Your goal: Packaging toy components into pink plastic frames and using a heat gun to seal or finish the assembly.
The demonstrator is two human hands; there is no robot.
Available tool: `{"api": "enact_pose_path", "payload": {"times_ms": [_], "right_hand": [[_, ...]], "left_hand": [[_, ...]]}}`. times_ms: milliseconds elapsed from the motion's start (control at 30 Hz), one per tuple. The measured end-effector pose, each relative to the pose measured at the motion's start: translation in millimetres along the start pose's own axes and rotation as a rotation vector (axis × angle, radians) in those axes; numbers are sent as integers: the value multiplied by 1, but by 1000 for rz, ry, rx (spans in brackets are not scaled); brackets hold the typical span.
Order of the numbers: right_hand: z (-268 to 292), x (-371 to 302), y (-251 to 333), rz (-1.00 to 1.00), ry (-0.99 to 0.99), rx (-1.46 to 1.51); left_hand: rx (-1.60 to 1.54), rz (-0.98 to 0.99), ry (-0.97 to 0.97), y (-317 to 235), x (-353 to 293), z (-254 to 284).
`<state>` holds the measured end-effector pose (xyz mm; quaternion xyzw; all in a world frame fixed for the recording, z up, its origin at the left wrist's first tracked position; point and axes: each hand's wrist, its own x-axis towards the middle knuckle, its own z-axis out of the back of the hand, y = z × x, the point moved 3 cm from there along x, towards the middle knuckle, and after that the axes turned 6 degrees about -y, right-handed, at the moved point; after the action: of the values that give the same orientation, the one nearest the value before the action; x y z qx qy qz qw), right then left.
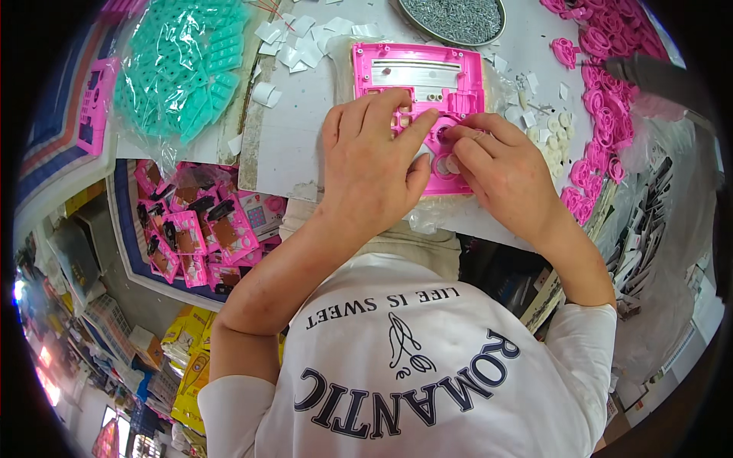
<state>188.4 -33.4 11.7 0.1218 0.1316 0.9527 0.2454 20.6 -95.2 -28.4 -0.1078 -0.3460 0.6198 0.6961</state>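
Observation:
A pink plastic casing with a silvery ruled panel lies in front of me on a pad wrapped in clear plastic. My left hand rests across the casing's left part, fingers apart, the index finger stretched toward the round opening at its middle. The left thumb is near the casing's lower part. At the casing's right side, my right hand has its thumb and fingers pinched together at that round opening. Whatever small piece is between them is hidden by the fingertips. Small white pieces show in the casing's sockets.
A round tray of screws stands behind the casing. Pink ring-shaped parts pile up at right, beneath a dark powered driver. White round pieces lie nearer. Bagged teal parts and a bin of pink assemblies are at left.

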Motion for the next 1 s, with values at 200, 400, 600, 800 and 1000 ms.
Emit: {"api": "enact_pose_path", "payload": {"times_ms": [200,400,600,800,1000], "right_hand": [[0,-1,2,-14,-6,-12],[1,2,1,-12,-15,-9],[30,1,-10,-187,-193,196],[27,-12,-28,-300,-278,116],[7,7,-15,-229,-272,66]], "left_hand": [[4,1,-17,1,0,0],[2,-12,-26,1,0,-1],[6,5,-26,1,-1,1],[-9,5,-15,0,0,2],[-14,8,-26,1,0,0]]}}
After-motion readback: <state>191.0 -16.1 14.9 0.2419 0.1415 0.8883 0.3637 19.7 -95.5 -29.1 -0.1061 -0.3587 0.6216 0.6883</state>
